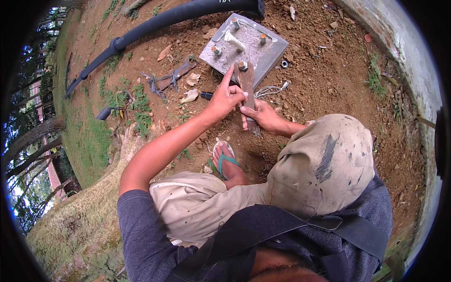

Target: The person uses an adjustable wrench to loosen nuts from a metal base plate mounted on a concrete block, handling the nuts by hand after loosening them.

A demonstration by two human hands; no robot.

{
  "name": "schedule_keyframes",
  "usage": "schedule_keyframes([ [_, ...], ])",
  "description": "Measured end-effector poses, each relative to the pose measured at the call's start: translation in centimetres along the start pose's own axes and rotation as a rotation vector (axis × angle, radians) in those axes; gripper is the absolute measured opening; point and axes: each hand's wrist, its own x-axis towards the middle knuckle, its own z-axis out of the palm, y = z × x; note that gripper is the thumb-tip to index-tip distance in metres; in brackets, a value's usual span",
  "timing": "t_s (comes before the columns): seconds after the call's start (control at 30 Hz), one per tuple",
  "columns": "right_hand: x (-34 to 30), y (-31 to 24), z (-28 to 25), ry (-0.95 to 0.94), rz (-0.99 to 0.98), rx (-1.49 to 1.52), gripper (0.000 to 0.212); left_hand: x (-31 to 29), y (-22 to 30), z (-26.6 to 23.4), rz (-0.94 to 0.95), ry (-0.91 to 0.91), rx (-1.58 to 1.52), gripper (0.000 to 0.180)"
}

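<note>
Black strap lies nearest; brown bar points far, right hand gripping its near end, left hand half curled at left, hold unclear.

Rusty brown is shown by the bar, pale grey by the bolted base. The beige trousers are blotched with black; the sandal is strapped in green.

On reddish soil we see a long black pole, dry leaves and green weeds, with a pale concrete edge along the right.
</note>
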Motion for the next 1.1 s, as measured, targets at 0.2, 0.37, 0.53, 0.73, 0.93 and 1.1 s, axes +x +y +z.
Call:
schedule_keyframes([
  [0.2,-0.5,-2.3,-5.3,-0.162,0.099,-0.218,0.022,-0.9,0.3,0.0,-0.032,0.007,-0.002,0.108],
  [0.37,-0.4,-16.4,-11.3,-0.201,0.303,-0.8,0.032,-0.9,-0.3,0.7,-0.057,-0.023,0.034,0.105],
  [0.53,0.9,-19.1,-11.3,-0.311,0.226,-1.046,0.037,-0.7,-0.3,1.0,-0.051,0.003,-0.014,0.103],
  [0.73,-4.4,-10.9,-8.2,-0.091,0.13,-0.72,0.03,-0.4,-0.2,1.3,-0.056,-0.05,0.0,0.107],
  [0.93,-4.0,-4.4,-1.8,-0.171,0.163,-0.155,0.028,0.4,-0.6,0.0,-0.044,-0.055,-0.021,0.111],
  [1.1,-2.4,-2.9,-0.8,-0.143,0.131,-0.139,0.032,-0.5,-1.4,-1.1,-0.026,0.001,0.003,0.11],
])
